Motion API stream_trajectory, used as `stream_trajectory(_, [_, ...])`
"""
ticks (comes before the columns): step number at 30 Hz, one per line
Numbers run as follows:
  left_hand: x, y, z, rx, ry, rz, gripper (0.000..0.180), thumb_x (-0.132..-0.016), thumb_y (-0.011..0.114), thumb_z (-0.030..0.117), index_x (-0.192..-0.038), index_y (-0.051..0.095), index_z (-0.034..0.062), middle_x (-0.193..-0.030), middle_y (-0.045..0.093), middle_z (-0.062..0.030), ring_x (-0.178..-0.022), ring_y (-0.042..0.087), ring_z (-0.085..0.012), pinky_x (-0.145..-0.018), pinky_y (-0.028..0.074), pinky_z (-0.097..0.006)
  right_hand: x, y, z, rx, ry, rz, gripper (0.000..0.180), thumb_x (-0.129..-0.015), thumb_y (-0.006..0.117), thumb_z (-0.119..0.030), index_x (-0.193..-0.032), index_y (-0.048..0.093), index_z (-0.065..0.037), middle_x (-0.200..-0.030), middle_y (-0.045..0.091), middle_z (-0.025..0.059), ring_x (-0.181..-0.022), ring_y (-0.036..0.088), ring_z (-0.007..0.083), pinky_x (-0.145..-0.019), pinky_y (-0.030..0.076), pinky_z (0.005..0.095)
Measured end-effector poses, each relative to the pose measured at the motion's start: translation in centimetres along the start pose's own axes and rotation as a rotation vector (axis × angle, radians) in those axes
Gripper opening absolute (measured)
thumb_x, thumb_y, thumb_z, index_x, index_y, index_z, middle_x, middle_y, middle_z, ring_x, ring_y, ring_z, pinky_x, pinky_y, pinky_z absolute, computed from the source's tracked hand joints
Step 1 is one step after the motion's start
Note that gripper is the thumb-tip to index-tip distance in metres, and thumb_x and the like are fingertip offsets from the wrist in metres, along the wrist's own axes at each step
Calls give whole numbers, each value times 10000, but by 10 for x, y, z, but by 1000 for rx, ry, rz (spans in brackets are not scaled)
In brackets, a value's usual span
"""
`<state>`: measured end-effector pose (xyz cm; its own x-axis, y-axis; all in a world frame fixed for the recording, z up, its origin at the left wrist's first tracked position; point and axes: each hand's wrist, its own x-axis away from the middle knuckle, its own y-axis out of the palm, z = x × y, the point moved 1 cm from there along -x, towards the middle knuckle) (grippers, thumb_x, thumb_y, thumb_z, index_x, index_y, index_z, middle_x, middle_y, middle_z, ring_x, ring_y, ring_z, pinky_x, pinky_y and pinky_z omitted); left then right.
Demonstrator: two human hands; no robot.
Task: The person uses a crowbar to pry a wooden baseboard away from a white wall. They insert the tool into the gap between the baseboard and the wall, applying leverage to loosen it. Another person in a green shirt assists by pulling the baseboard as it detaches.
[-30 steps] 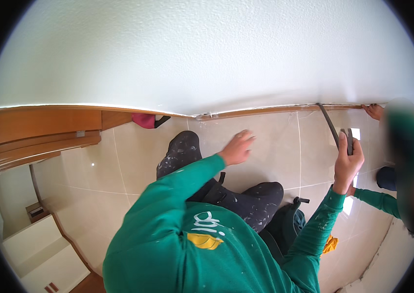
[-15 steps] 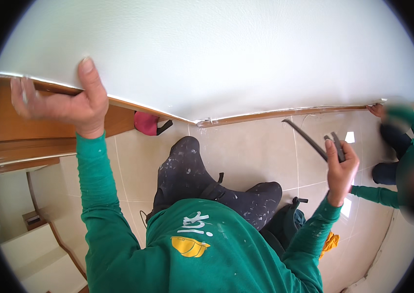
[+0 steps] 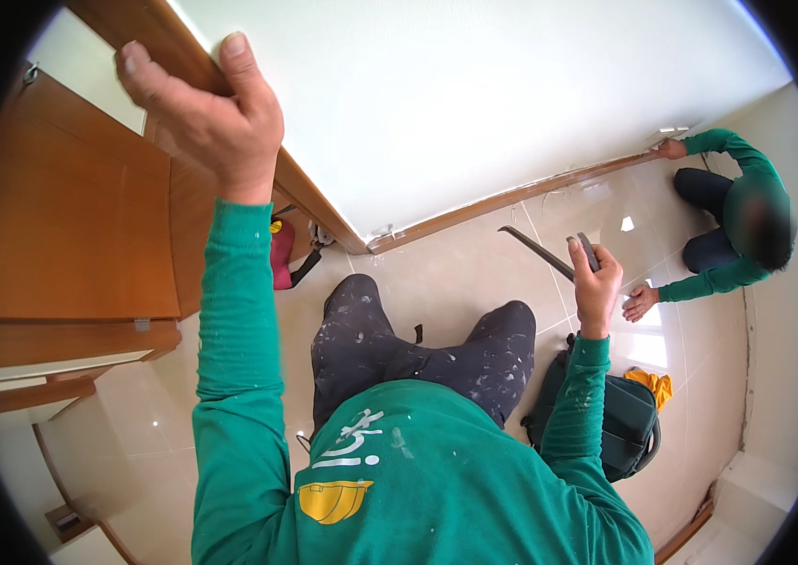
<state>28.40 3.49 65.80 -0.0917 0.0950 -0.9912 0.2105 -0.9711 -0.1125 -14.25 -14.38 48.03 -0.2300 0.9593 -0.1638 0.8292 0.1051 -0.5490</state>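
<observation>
My left hand (image 3: 222, 121) is raised against the brown wooden door trim (image 3: 316, 202) at the edge of the white wall. Its fingers are stretched out and the thumb stands apart. In my right hand (image 3: 596, 290), above the tiled floor, is a dark pry bar (image 3: 535, 251) whose bent tip points up and left toward the wall. A second short dark tool (image 3: 589, 250) shows beside it in the same grip; I cannot make out its kind. A wooden baseboard (image 3: 512, 200) runs along the foot of the wall.
On the right a co-worker in a green sleeve (image 3: 733, 276) crouches, one hand (image 3: 670, 149) at the baseboard's far end. A dark backpack (image 3: 629, 424) and yellow cloth (image 3: 653, 386) lie by my right arm. Left are a wooden door (image 3: 69, 207) and red bag (image 3: 281, 256).
The view has turned, so the trim now slants more steeply. My left hand is higher along it. My right hand still holds the tools, now further left in view. The co-worker's lower hand is now visible.
</observation>
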Motion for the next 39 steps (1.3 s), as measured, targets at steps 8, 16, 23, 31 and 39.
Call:
stream_trajectory(8, [-2, 4, 3, -125, 108, 69, 813, -1042, 557, 371, -1500, 178, -183, -1506, 272, -423, -1431, 285, -549, -1189, 242, -620, 3, 21, 11, -181, 6, -80, 442, -920, 775, -340, -731, 623, 30, -579, 433, -32, -579, 361, 80, -500, 282, 317])
stream_trajectory(16, [5, 2, -11, -76, 73, 109, 748, -1075, 541, 369, -1610, 175, -4, -1635, 269, -273, -1518, 266, -446, -1255, 259, -526, 32, 67, -13, -47, -96, -240, 446, -915, 776, -339, -749, 625, 46, -566, 477, 39, -572, 399, 99, -503, 330, 326])
stream_trajectory(23, [3, -11, -10, 131, -29, 99, 847, -1014, 635, 454, -1608, 185, 51, -1618, 286, -262, -1501, 301, -439, -1240, 305, -527, 60, 89, -50, 18, -232, -433, 406, -909, 780, -333, -792, 668, 39, -562, 509, 48, -561, 425, 100, -506, 367, 320])
stream_trajectory(31, [1, -14, -16, 99, -25, 61, 883, -1009, 641, 447, -1610, 129, 50, -1589, 267, -316, -1452, 335, -492, -1197, 348, -563, 89, 116, -79, -42, -313, -625, 365, -904, 785, -280, -773, 650, 32, -553, 496, 80, -543, 416, 112, -495, 363, 335])
stream_trajectory(39, [5, -6, -13, -131, 84, 17, 841, -1074, 520, 429, -1614, 63, -25, -1611, 227, -332, -1493, 267, -485, -1238, 277, -553, 116, 133, -71, -168, -169, -630, 340, -881, 797, -271, -811, 670, 36, -553, 528, 118, -508, 453, 167, -502, 407, 361])
